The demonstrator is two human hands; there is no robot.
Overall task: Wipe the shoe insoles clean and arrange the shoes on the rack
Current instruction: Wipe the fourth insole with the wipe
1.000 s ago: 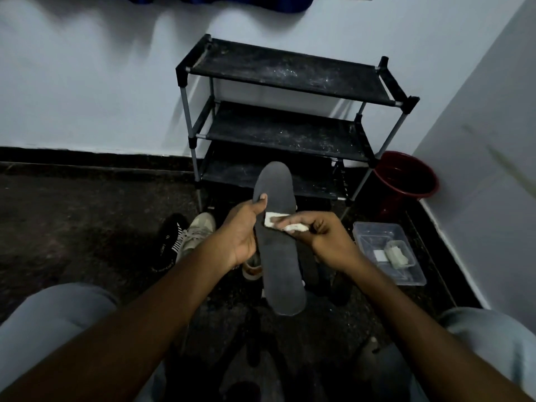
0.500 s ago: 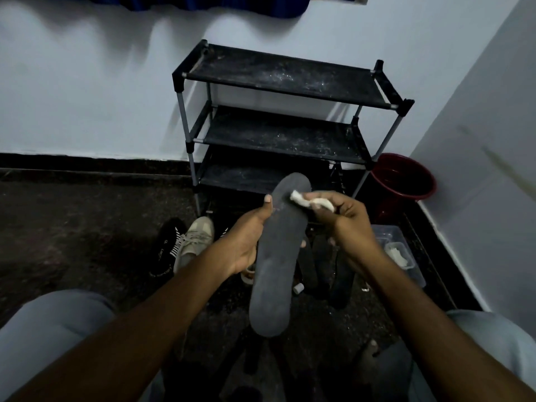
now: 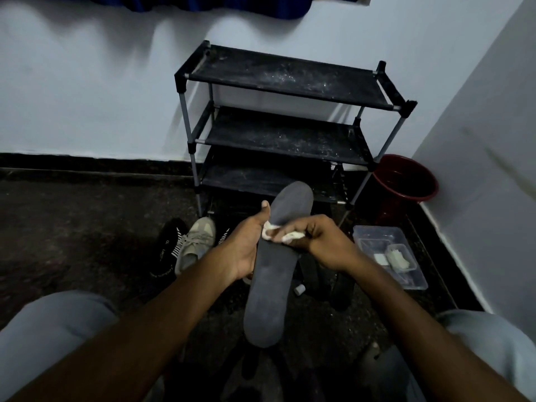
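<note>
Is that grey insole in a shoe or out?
Out. The left hand holds the insole alone; the right hand presses a white cloth on it.

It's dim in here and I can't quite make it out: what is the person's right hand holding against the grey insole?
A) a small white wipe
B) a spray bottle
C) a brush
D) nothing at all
A: the right hand pinches a small white wipe and presses it on the grey insole, which the left hand grips by its edge.
</note>
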